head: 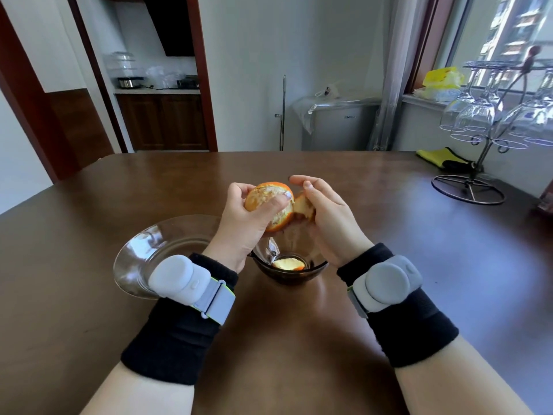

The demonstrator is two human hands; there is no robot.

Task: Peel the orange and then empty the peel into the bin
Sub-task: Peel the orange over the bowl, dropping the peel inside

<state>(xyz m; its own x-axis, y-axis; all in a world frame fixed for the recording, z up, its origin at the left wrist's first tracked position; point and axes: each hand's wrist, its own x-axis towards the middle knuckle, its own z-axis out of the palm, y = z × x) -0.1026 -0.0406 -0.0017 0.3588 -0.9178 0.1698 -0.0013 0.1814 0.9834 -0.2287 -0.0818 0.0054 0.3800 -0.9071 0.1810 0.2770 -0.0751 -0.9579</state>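
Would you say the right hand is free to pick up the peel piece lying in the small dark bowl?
Probably not yet: the right hand grips a peel flap on the orange; the bowl lies directly below, unobstructed.

Brightness: bright daylight, evenly lit room.
Light source: window [508,40] at upper right of the frame, its view overexposed and smeared.
Glare: pale sheen across the dark table [389,220] at right; highlights on the clear plate [131,259] at lower left.
Shadows: soft, under the forearms at bottom centre.
Distortion: wide-angle bending of door frames and table edges towards the corners.
Focus: centre sharp; hanging glasses [478,115] at right slightly blurred.
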